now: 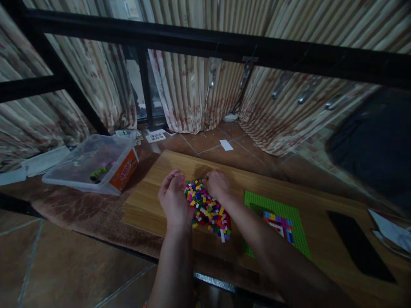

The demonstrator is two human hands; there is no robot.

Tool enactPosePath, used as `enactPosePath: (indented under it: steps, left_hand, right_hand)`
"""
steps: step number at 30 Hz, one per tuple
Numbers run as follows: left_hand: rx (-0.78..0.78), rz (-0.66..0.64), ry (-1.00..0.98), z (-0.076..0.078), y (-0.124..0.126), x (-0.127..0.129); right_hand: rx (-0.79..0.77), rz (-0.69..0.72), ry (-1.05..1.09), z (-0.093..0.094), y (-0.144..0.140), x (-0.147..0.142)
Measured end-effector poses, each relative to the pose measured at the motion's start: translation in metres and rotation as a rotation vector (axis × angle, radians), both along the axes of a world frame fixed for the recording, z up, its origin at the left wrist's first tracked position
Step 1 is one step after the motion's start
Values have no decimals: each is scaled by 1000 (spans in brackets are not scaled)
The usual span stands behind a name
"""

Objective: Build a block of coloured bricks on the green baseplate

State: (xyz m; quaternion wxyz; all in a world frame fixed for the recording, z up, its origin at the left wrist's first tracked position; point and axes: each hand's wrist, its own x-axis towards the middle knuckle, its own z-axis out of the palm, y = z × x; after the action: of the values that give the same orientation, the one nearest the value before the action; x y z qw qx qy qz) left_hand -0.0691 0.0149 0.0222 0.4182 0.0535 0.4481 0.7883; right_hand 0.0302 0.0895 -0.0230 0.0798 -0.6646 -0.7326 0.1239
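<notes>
I see both hands down on the surface (pixel 150 205), cupped around a pile of bricks (pixel 207 209). My left hand (pixel 173 199) stands on its edge, palm turned inward, fingers loosely curled and touching the pile's left side. My right hand (pixel 217 185) rests against the pile's far right edge, fingers bent over the bricks; I cannot tell whether it grips any. The two hands are apart, with the bricks heaped between them and spilling back toward my forearms.

Just right of my right forearm lies a green baseplate (pixel 257 201), flat on the surface, with a patch of coloured bricks fixed on it. Further right is a dark flat slab (pixel 356 244). Well left of my left hand, off the surface, sits a clear tub (pixel 93 162) with an orange label, tilted on a cloth. Striped curtains (pixel 192 94) hang beyond the hands.
</notes>
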Motion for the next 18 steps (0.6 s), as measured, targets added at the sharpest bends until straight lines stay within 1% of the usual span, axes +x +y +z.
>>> enactPosePath:
  steps: [6, 10, 13, 16, 18]
  left_hand:
    - [-21, -52, -23, 2, 4, -1]
    - [-34, -78, -9, 7, 3, -1]
    - [-39, -90, 4, 12, 2, 2]
    - [-37, -132, 15, 16, 1, 10]
    - [-38, -185, 41, 16, 0, 19]
  right_hand:
    - [-25, -88, 34, -1, -1, -6]
    - [10, -80, 94, 5, -10, -4]
    - [67, -35, 146, 19, -26, 4]
    - [108, 20, 227, 34, -51, 22]
    - [131, 41, 395, 39, -73, 41]
